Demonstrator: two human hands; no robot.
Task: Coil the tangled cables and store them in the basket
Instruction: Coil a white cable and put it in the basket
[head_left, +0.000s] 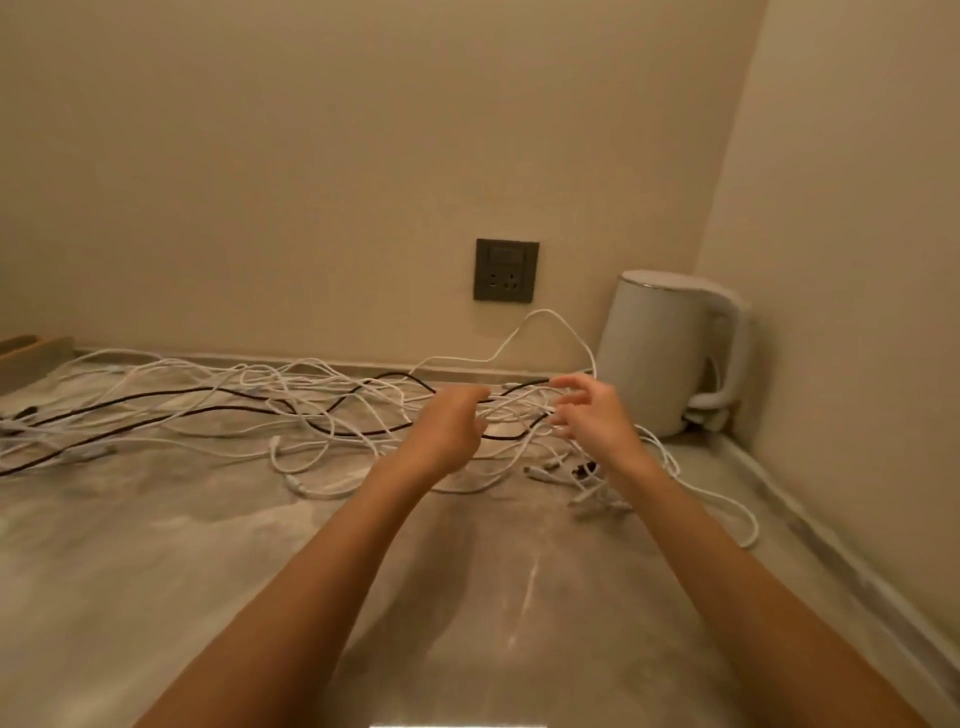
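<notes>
Head view: the cables (249, 400) risked cinching into knots if the black cable (530, 384) were hauled before the crossings were freed, and a white loop beside the kettle (670, 353) could have snagged on it. They lay uncoiled, many thin white strands and a couple of black, sprawled in a loose tangle across the worktop (467, 597) along the wall. The left hand (452, 426) had its grip pinched on the black cable; the right hand (592, 415) had its grip apart over white strands.

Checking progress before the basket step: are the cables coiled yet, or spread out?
Spread out: the cables sprawl in loose, tangled loops across the counter; no coil shows.
</notes>
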